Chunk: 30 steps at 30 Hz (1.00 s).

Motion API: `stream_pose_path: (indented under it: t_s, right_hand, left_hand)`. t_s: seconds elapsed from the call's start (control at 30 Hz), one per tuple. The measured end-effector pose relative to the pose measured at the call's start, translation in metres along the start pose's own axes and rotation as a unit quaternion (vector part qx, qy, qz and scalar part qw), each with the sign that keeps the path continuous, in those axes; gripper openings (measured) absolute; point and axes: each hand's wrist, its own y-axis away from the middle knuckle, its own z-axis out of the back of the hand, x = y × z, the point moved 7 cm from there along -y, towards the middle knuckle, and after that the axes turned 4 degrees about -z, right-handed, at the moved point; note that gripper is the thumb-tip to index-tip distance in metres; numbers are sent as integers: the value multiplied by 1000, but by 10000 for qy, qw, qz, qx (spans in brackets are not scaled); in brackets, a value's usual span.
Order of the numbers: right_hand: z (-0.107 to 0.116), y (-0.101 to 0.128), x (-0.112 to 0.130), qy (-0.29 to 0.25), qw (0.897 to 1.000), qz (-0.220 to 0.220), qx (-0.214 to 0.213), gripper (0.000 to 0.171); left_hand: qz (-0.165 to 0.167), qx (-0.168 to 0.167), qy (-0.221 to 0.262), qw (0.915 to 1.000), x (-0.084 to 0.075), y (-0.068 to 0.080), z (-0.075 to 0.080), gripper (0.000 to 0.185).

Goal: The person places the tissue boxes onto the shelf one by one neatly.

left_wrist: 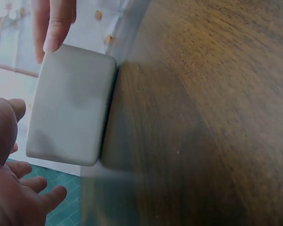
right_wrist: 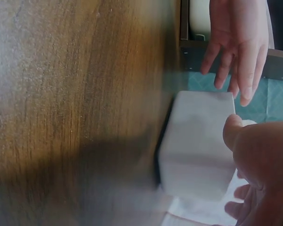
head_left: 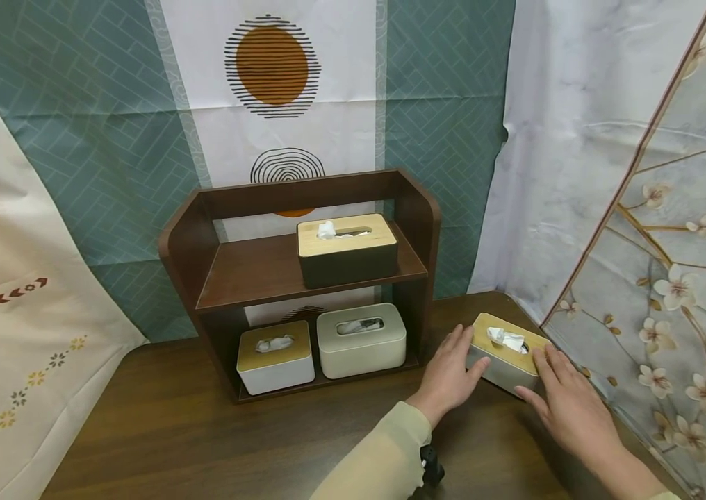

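A grey tissue box (head_left: 506, 357) with a wooden lid sits on the dark wooden tabletop (head_left: 203, 444), between the two hands. The left hand (head_left: 449, 375) lies against its left end with fingers straight and relaxed, not gripping. The right hand (head_left: 568, 403) rests at its right end, fingers stretched along the lid edge, thumb at the near side. Beyond the left hand stands a brown shelf (head_left: 203, 236) with three more tissue boxes: black (head_left: 348, 251) above, white (head_left: 275, 357) and grey (head_left: 362, 340) below. No readable writing shows on any box.
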Motion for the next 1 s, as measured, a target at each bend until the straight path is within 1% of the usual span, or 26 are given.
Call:
stream_pose_path:
  t_s: [0.13,0.3,0.47,0.6,0.73,0.83,0.9,1.0]
  right_hand:
    - [-4,1,-3,-18,9999,-140,24,81]
    - [-9,1,-4,-53,9996,-239,152,83]
    - [-11,-1,-2,34,9993,-263,253,80]
    - [-11,-4,3,78,9991,-263,337,75]
    - [-10,-5,7,34,9991,-307,302,75]
    - [-10,-5,8,30,9995,-289,152,76]
    - [-9,-4,7,13,9996,-289,62,75]
    - [-8,-4,7,-10,9996,-250,-96,74]
  left_hand:
    - [87,86,-67,9999,1,-3,-4,71]
    - [196,174,-55,9996,5,-6,-7,72]
    - [179,221,-173,9994,7,-8,-10,72]
    - [170,195,-258,9993,7,-11,-12,73]
    - [228,195,-269,9992,7,-12,-14,73]
    - [249,180,-255,9992,7,-11,-15,73]
    - [185,159,-300,9993,5,-9,-16,72]
    - [5,91,-458,9989,4,-7,-16,71]
